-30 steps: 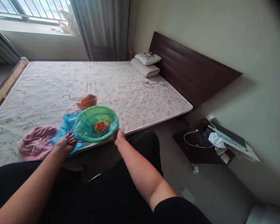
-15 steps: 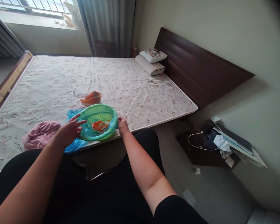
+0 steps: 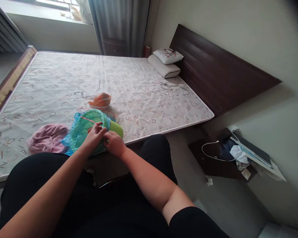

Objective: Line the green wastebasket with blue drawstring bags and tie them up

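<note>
A green plastic basket [image 3: 116, 129] lies tipped at the mattress edge, its mouth turned left. A thin blue plastic bag [image 3: 75, 132] lines it and spills over the rim. My left hand [image 3: 95, 134] is at the rim, fingers closed on a thin pink string [image 3: 88, 119] that stretches across the mouth. Beside it, my right hand [image 3: 115, 143] is closed at the basket's near rim, apparently on the bag's edge; its fingertips are partly hidden. A pink cloth [image 3: 47, 138] lies to the left. Just behind the basket sits an orange plastic bag [image 3: 101, 99].
The bare patterned mattress [image 3: 136, 89] stretches ahead to a dark headboard [image 3: 221, 66]. Two pillows, one printed [image 3: 168, 55], are stacked by it. At right, a dark bedside table [image 3: 201, 158] holds a white cable [image 3: 204, 150], cloths and papers.
The basket has turned so its mouth faces left. My left hand has moved right and closed on the pink string. My right hand has shifted left along the rim. The orange contents no longer show.
</note>
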Tool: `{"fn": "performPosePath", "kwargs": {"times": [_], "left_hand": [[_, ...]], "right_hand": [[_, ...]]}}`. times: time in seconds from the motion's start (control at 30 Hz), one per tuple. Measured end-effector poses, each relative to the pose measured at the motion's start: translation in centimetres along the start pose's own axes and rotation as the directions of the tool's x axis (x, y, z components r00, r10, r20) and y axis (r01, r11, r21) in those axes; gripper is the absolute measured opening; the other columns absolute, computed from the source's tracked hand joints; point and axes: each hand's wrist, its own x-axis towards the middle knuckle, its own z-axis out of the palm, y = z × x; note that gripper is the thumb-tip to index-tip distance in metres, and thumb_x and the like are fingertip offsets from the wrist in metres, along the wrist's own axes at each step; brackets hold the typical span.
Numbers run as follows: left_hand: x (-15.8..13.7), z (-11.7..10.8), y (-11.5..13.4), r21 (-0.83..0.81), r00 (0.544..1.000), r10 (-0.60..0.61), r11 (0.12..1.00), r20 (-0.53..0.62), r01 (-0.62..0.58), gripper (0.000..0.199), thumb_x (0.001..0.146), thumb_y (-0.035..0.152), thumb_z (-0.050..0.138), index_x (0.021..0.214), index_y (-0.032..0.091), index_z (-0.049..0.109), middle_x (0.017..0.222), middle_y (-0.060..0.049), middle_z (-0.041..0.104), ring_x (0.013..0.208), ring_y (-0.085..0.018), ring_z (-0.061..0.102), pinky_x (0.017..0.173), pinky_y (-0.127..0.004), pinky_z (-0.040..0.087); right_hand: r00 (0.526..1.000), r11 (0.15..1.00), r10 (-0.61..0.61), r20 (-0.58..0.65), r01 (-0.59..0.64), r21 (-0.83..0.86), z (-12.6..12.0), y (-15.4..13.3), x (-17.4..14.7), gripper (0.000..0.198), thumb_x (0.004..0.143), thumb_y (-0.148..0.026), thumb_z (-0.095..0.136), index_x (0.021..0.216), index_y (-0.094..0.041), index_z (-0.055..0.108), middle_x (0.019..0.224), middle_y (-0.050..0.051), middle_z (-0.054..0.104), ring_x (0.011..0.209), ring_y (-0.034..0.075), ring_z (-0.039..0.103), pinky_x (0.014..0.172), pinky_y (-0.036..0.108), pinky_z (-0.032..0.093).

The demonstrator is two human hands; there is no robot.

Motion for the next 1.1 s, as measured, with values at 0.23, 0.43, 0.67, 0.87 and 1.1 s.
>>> {"fn": "performPosePath", "kwargs": {"times": [0.23,0.43,0.67,0.87,1.1], "left_hand": [[0.2,-0.1,0.0,0.143,0.996,0.001,0.99,-0.095,0.012,0.059,0.08,0.052,0.075,0.126,0.016,0.063,0.103,-0.008,0.069,0.09,-0.024,0.067,0.082,-0.036,0.055],[-0.9,0.9,0.3,0.319,0.992,0.125,0.94,0.01,-0.122,0.043,0.083,0.05,0.07,0.113,0.019,0.065,0.092,-0.006,0.068,0.082,-0.024,0.063,0.08,-0.036,0.054],[-2.3,2.5,-0.4,0.429,0.881,0.251,0.798,0.402,-0.423,0.04,0.093,0.052,0.064,0.117,0.022,0.073,0.116,-0.013,0.073,0.107,-0.031,0.069,0.099,-0.04,0.053],[-1.3,4.4,-1.4,0.484,0.849,0.255,0.73,0.463,-0.483,0.04,0.095,0.045,0.063,0.125,0.022,0.076,0.117,-0.012,0.073,0.099,-0.028,0.071,0.093,-0.037,0.055],[-0.8,5.9,-0.9,0.558,0.815,0.207,0.636,0.542,-0.533,0.04,0.1,0.039,0.062,0.131,0.018,0.077,0.12,-0.017,0.073,0.102,-0.032,0.074,0.09,-0.041,0.056]], "right_hand": [[0.78,0.52,0.62,-0.091,-0.321,0.792,0.3,1.0,0.5,0.029,0.076,-0.016,0.065,0.097,-0.026,0.049,0.081,-0.007,0.054,0.072,0.013,0.057,0.077,0.03,0.057],[0.715,-0.176,0.625,0.314,-0.263,0.949,-3.9,2.5,2.1,0.03,0.074,-0.011,0.062,0.102,-0.021,0.058,0.077,-0.004,0.066,0.066,0.012,0.061,0.061,0.022,0.055],[0.645,0.024,0.763,0.029,-0.072,0.997,-8.8,4.6,4.1,0.025,0.082,-0.013,0.067,0.105,-0.023,0.06,0.073,-0.007,0.063,0.061,0.009,0.057,0.056,0.018,0.051],[0.739,0.199,0.672,0.042,-0.235,0.951,-11.7,4.1,4.4,0.024,0.087,-0.021,0.072,0.107,-0.022,0.058,0.075,-0.007,0.063,0.058,0.008,0.058,0.056,0.019,0.051],[0.736,0.562,0.676,-0.021,-0.498,0.661,-11.1,3.8,3.5,0.033,0.083,-0.038,0.083,0.1,-0.021,0.06,0.079,-0.005,0.064,0.056,0.009,0.054,0.053,0.022,0.043]]}}
